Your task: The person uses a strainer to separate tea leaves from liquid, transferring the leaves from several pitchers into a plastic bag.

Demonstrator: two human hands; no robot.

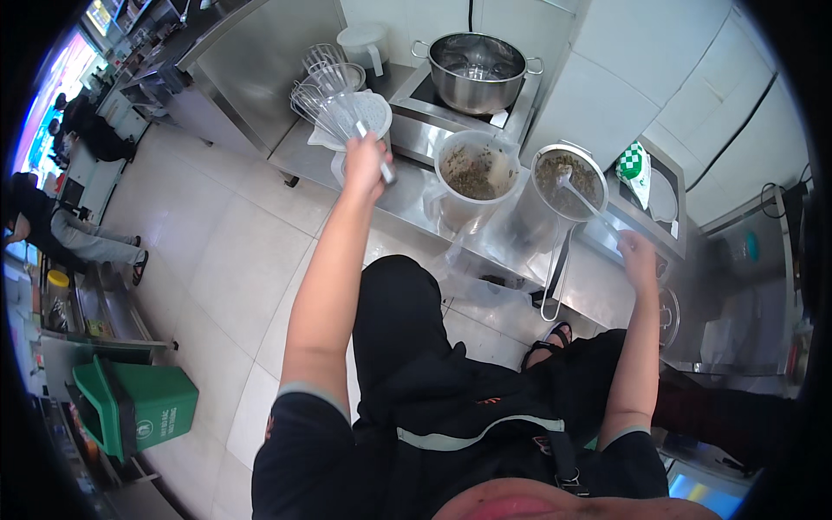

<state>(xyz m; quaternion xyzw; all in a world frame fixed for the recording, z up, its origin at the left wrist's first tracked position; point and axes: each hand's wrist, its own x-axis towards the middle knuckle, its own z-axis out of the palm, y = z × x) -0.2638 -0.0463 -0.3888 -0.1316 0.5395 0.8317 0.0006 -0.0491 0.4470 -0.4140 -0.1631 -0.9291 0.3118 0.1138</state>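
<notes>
My left hand (366, 164) grips the metal handle of a balloon whisk (335, 118), whose wires are over a white perforated basket (369, 114). In my right hand (637, 255) is the long handle of a pale spoon (588, 201). Its head rests among wet dark leaf bits in a long-handled mesh strainer (558, 209), which sits over a tall container. Between my hands stands a translucent plastic pitcher (448, 203), with more leaf bits stuck to its inner wall and bottom.
A steel stockpot (478, 91) stands on a cooktop behind the pitcher. A lidded jug (364, 49) is at the back left. On a second cooktop lies a green-checked bag (634, 170). A green bin (153, 400) stands on the floor at left; two people (71, 221) are farther off.
</notes>
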